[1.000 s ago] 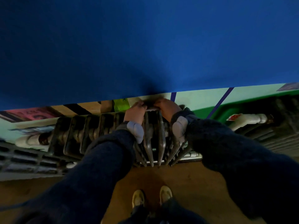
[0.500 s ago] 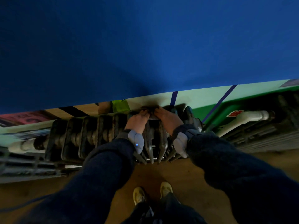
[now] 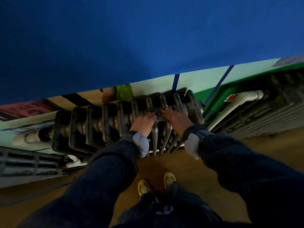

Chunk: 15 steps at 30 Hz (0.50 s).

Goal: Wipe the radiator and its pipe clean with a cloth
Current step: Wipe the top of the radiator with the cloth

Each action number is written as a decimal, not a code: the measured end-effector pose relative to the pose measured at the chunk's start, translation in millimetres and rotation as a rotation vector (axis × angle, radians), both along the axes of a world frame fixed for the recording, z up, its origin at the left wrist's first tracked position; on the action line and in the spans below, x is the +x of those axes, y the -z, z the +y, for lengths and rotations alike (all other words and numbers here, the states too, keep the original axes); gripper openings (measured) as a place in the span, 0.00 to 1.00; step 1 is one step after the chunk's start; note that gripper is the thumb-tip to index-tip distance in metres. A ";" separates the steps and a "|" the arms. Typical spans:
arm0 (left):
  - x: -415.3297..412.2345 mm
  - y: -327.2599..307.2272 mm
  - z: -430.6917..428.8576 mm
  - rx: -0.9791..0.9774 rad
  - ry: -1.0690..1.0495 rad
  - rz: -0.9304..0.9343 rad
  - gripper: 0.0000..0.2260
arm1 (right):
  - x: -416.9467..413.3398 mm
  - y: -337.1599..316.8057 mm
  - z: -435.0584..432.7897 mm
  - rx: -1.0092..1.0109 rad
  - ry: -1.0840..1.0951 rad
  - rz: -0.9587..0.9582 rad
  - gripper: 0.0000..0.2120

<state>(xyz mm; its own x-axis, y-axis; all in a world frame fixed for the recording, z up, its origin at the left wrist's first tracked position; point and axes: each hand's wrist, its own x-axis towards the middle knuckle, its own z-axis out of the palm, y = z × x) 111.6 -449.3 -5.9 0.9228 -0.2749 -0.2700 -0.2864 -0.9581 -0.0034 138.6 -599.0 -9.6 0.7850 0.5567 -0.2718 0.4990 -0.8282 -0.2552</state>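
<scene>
A dark, grimy cast-iron radiator with several ribs stands against the wall below me. A white pipe leaves its right end. My left hand and my right hand sit side by side on the ribs near the right end. Between their fingertips lies a dark bunched cloth wrapped over one rib, and both hands hold it. The fingers are partly hidden by the cloth and ribs.
The wall above is blue, with a pale green band lower down. A grey grille runs along the wall on the right, another on the left. My yellow shoes stand on the brown floor.
Both hands have come a little forward from the back of the rib tops with the cloth. The view has swung left, so more of the radiator's right end shows.
</scene>
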 end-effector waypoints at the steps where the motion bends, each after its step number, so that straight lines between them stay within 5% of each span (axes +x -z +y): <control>1: -3.6 0.4 -0.2 -0.002 0.016 -0.006 0.20 | -4.1 0.3 -0.4 -0.009 0.008 0.010 0.22; 15: -19.4 -6.9 5.2 -0.007 0.256 -0.018 0.15 | -38.5 -10.0 -11.3 0.025 0.089 0.055 0.22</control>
